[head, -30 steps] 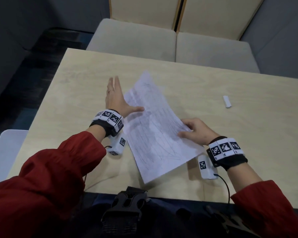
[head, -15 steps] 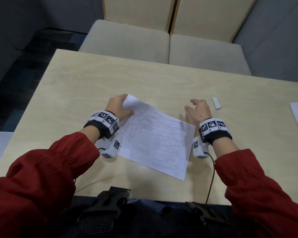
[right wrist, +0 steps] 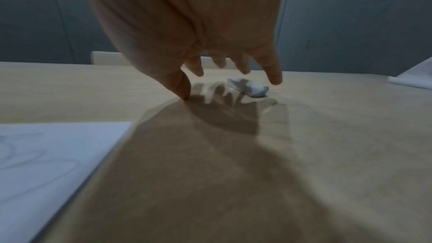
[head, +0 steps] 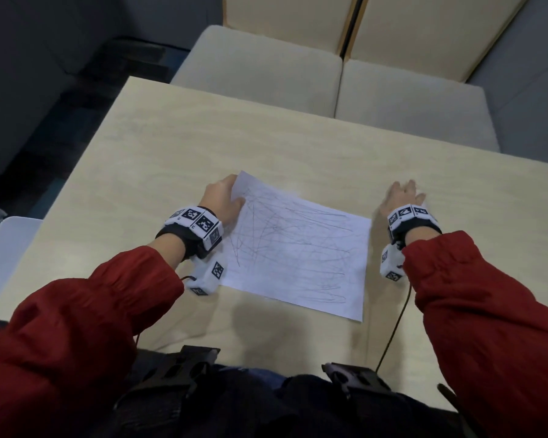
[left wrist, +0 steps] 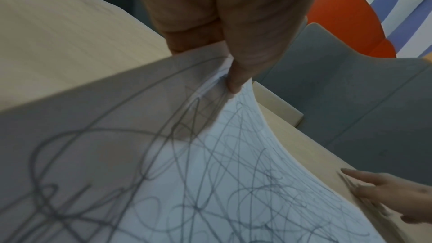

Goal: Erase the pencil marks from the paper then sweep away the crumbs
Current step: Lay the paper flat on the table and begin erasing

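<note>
One paper (head: 298, 248), scribbled. One eraser (right wrist: 249, 87). One table (head: 171, 147). Two hands: left (head: 221, 197), right (head: 400, 197). Two seat cushions (head: 260, 67). One white cloth (right wrist: 413, 78).

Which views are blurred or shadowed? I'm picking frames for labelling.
Head view: mostly sharp, though the right hand is smeared. Left wrist view: the paper is soft up close, with its left part shaded. Right wrist view: blurred, with the hand's shadow across the table reaching the eraser.
</note>
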